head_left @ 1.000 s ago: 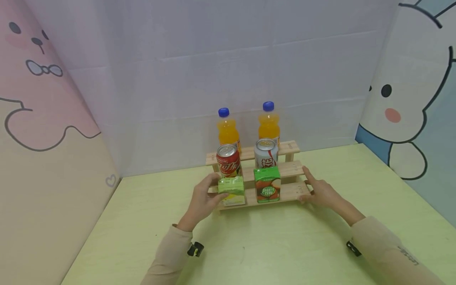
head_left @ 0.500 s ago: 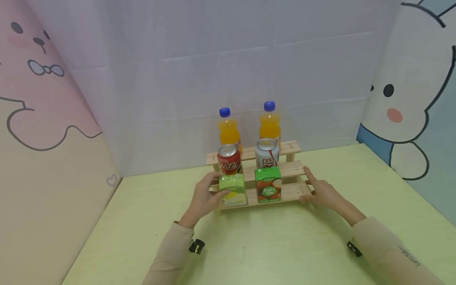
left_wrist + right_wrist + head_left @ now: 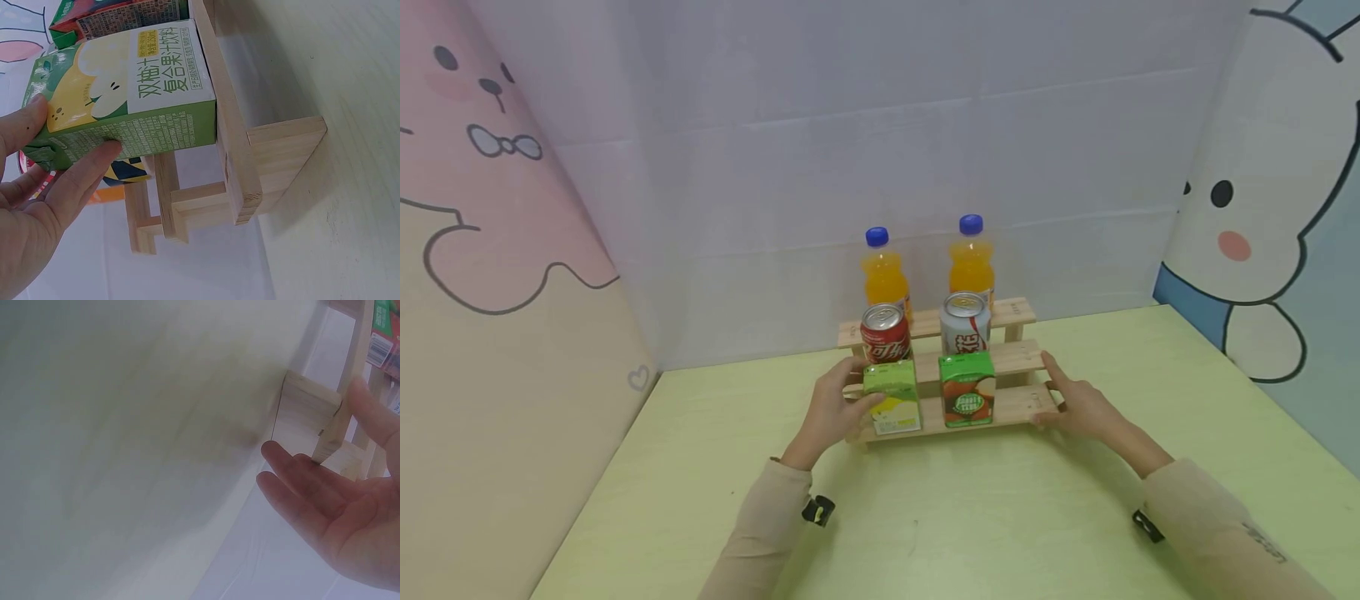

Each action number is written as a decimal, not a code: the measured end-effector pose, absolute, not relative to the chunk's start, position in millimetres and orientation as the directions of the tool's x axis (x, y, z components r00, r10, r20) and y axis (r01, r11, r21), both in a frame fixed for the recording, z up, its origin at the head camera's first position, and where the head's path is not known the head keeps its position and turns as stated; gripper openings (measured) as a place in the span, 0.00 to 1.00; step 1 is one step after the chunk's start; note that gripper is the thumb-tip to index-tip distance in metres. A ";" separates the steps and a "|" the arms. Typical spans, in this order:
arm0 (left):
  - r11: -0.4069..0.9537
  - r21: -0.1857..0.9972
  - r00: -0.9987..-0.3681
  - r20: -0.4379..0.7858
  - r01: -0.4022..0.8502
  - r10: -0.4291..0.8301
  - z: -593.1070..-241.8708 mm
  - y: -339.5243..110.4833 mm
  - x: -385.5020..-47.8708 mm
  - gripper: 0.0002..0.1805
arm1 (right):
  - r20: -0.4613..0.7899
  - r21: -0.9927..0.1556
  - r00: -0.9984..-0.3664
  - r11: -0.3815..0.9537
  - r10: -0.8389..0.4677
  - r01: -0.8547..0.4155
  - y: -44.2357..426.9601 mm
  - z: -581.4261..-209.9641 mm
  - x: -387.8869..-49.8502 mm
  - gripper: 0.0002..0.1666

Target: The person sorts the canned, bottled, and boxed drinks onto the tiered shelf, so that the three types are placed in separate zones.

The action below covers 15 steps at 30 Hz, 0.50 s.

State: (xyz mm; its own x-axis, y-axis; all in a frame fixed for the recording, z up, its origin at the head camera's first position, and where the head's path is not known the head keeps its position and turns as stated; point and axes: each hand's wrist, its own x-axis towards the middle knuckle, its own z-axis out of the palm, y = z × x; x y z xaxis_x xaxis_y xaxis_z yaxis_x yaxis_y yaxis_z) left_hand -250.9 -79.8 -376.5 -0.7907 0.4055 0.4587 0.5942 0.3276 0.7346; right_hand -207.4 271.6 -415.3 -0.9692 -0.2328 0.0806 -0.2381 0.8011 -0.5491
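Observation:
In the head view a three-step wooden rack [image 3: 1015, 407] stands on the table. My left hand [image 3: 835, 410] holds a yellow-green juice carton [image 3: 892, 398] at the left of its lowest step, thumb at the front. The left wrist view shows the carton's base against the plank. My right hand [image 3: 1078, 407] grips the rack's right end; in the right wrist view the thumb lies on the plank and the fingers are by its end. A green-and-red juice carton [image 3: 967, 392] stands on the lowest step. Behind are a red can [image 3: 886, 335] and a white can [image 3: 966, 325].
Two orange drink bottles [image 3: 886, 279] with blue caps stand on the top step, partly hidden by the cans. A pale curtain [image 3: 760, 200] hangs behind the light-green table [image 3: 925, 508]. Cartoon-printed panels flank it on both sides.
The yellow-green carton in my left hand has tipped back to stand more upright, so more of its front face shows. My right hand keeps its hold on the rack. The head view has shifted slightly.

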 end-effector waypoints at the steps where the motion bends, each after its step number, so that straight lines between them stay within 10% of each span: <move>1: 0.326 0.738 -0.793 0.456 0.590 0.404 -373.0 -79.0 -247.9 0.22 | 0.079 -0.550 -0.970 0.801 -0.231 -0.236 271.6 -415.5 -207.4 0.59; 15: 0.319 0.754 -0.805 0.449 0.574 0.387 -380.7 -79.7 -251.6 0.24 | 0.081 -0.548 -0.969 0.802 -0.232 -0.238 272.0 -415.3 -207.2 0.58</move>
State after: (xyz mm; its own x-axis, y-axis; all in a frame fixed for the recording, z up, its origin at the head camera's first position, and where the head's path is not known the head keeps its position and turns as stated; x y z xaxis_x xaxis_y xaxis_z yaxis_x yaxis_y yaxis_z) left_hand -251.6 -79.7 -380.7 -0.8052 0.3873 0.4490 0.5739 0.3185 0.7544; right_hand -207.2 272.0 -415.3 -0.9693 -0.2323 0.0809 -0.2379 0.8017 -0.5483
